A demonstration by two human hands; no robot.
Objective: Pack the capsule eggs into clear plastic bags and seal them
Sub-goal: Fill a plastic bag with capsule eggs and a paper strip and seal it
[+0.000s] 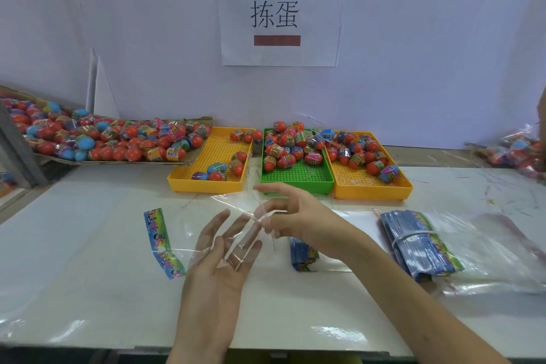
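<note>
Grip first: my left hand (218,257) lies palm-up with fingers straight inside the mouth of the clear bag (189,233), whose printed header (162,242) trails left on the desk (88,289); my right hand (291,216) pinches the bag's open edge. Capsule eggs (283,151) sit beyond, in the green tray (298,177), straight ahead and nearer my right hand, so I'd reach with that one.
</note>
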